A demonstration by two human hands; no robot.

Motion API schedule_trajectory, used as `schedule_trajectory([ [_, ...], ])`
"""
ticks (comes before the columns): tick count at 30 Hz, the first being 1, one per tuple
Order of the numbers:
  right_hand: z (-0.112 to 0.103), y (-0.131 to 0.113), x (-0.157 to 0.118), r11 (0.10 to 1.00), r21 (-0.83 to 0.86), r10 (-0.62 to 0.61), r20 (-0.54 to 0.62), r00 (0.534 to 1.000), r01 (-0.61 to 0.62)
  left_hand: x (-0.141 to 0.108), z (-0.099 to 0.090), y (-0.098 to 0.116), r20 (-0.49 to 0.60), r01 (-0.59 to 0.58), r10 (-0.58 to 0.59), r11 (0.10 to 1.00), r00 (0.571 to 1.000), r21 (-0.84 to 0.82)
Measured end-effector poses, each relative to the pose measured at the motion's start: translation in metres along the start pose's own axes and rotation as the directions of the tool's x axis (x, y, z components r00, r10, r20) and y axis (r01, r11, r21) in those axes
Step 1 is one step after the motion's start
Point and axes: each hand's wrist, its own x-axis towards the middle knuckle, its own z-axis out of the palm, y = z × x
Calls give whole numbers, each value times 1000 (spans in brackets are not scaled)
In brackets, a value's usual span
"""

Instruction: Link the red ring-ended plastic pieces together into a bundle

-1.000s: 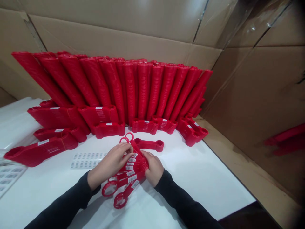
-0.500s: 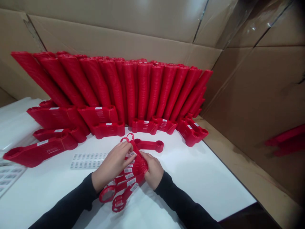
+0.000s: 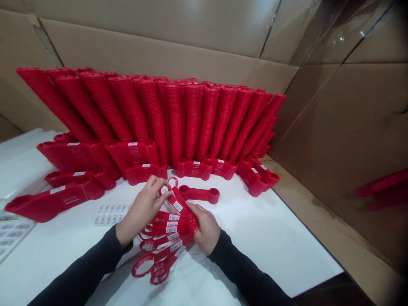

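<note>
The right hand point(image 3: 206, 227) pinches one end of a fan of flat red plastic ring-ended wrenches with white barcode labels point(image 3: 167, 238), pressing the stacked ends together like a pivot, low over the white desk point(image 3: 270, 238) in front of the person. The left hand point(image 3: 145, 208) has its fingers partly spread, the fingertips point(image 3: 159, 183) touching the ring end of the topmost wrench at the far edge of the fan.

To do this well, the pinch at the pivot ought to stay firm so the pieces do not slide apart, while the left fingertips shift one wrench at a time, keeping each label in sight.

A single red wrench point(image 3: 200, 194) lies on the desk just beyond the hands. A sheet of small barcode stickers point(image 3: 110, 213) lies to the left, and tall leaning stacks of red wrenches point(image 3: 178, 119) stand against the brown cardboard wall point(image 3: 159, 46).
</note>
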Motion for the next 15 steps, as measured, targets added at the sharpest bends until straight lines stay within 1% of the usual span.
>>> schedule_trajectory([
  [2,-1,0,0,1000,8,-2,-3,1000,2,2,-3,-3,-17,27,-27,999,999,-27],
  [9,-4,2,3,999,19,-37,-60,998,38,5,-10,-14,-28,46,-48,997,998,-57],
  [13,-7,4,5,999,43,-23,-98,995,27,7,-16,-16,19,58,-56,981,998,-186],
  [15,-8,5,6,999,43,-5,-127,992,11,8,-19,-15,52,32,-19,967,998,-251],
])
